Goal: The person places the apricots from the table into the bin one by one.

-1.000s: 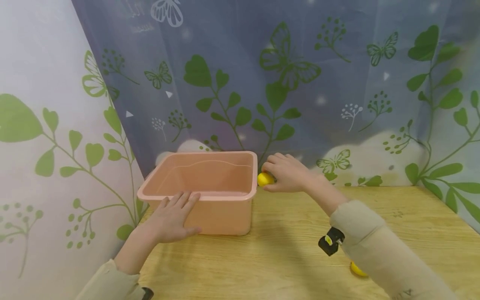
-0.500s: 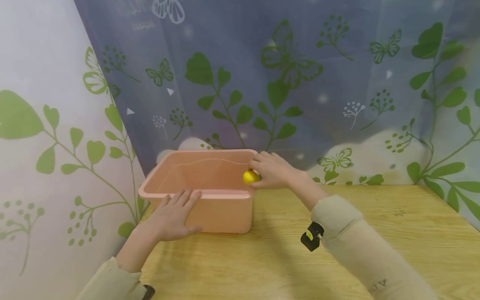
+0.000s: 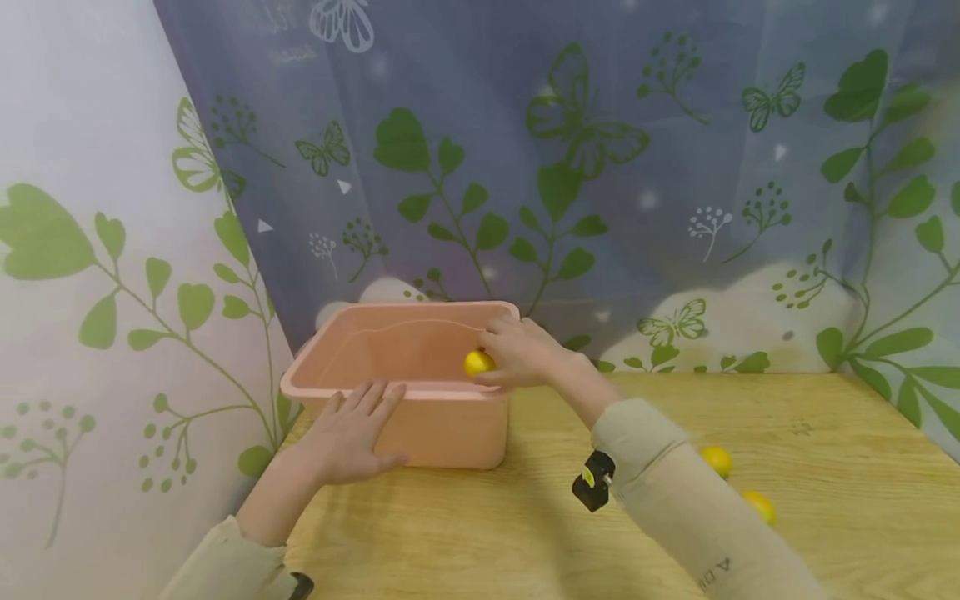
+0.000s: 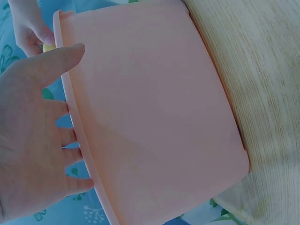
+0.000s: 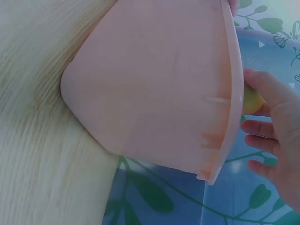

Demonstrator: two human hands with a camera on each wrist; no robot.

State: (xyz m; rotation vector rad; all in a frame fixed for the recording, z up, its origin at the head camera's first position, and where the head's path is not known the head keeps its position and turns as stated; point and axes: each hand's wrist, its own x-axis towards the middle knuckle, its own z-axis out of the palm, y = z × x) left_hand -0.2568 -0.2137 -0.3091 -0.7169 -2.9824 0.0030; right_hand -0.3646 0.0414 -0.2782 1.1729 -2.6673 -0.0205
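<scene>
My right hand [image 3: 522,351] pinches a yellow lemon [image 3: 477,363] between thumb and fingers. The lemon hangs over the right end of a pink plastic bin [image 3: 442,429], at about rim height. In the right wrist view the bin's rim partly hides this lemon [image 5: 253,101]. My left hand [image 3: 341,442] rests on the bin's near rim at the left, fingers straight and spread over the edge. Its thumb lies in front of the bin's outer wall, as the left wrist view also shows for the left hand [image 4: 28,136]. The bin's floor is mostly hidden.
Two more yellow lemons, a farther one [image 3: 717,461] and a nearer one [image 3: 759,506], lie on the wooden table [image 3: 840,450] beside my right forearm. A printed cloth backdrop [image 3: 600,208] stands close behind the bin, and another panel [image 3: 112,375] rises at the left.
My right hand has carried the lemon left, from outside the bin's right rim to over its opening. Two lemons now show beside the right forearm. The left hand stays on the rim.
</scene>
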